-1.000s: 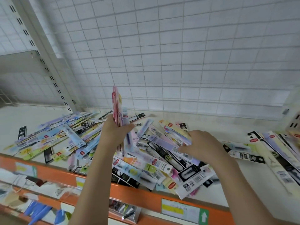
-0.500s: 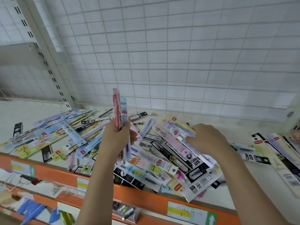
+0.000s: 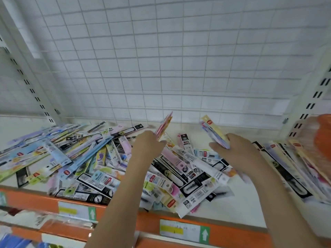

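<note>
A heap of long flat pen packets [image 3: 100, 163] in many colours covers a white shelf [image 3: 238, 210] with an orange front rail [image 3: 125, 213]. My left hand [image 3: 146, 147] grips a thin bundle of pink packets [image 3: 163, 127], held upright above the heap. My right hand [image 3: 232, 151] holds a second bundle of yellow, blue and pink packets [image 3: 215, 133], lifted off the heap and tilted left. The two bundles are apart.
A white wire grid [image 3: 170, 59] backs the shelf, with slotted uprights at the left [image 3: 26, 81] and right [image 3: 311, 104]. More packets [image 3: 293, 169] lie at the right, under an orange blurred thing [image 3: 322, 136]. Price labels [image 3: 182, 230] sit on the rail.
My right hand has lifted a bundle of packets off the heap. My left hand's pink bundle has tilted to the right. The camera has turned left and closer.
</note>
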`<state>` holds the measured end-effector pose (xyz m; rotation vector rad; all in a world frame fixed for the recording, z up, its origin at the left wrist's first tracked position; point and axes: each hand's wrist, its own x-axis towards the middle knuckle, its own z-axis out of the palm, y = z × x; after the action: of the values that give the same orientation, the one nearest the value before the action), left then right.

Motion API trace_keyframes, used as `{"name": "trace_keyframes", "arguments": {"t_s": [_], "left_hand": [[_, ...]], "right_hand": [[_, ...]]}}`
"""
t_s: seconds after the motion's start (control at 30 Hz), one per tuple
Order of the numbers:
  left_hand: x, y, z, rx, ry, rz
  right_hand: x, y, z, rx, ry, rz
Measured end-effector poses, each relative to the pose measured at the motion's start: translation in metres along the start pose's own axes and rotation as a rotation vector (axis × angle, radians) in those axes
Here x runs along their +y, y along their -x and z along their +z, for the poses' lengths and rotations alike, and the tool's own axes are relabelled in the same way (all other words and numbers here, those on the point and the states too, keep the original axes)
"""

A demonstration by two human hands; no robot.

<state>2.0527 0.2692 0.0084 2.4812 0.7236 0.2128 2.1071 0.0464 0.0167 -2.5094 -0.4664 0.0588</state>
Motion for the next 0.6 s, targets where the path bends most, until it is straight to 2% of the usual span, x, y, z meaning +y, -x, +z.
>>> {"name": "trace_keyframes", "arguments": {"t_s": [0.23, 0.47, 0.6], "left_hand": [[0.004, -0.004, 0.023, -0.005, -0.271, -0.054], [0.003, -0.005, 0.022, -0.06, -0.17, -0.136], [0.005, -0.002, 0.024, -0.05, -0.18, -0.154]], "right_hand": [[0.009, 0.0, 0.005, -0.065, -0.019, 0.049], [-0.007, -0.007, 0.021, -0.178, 0.065, -0.026], [-0.011, -0.012, 0.036, -0.202, 0.091, 0.002]]}}
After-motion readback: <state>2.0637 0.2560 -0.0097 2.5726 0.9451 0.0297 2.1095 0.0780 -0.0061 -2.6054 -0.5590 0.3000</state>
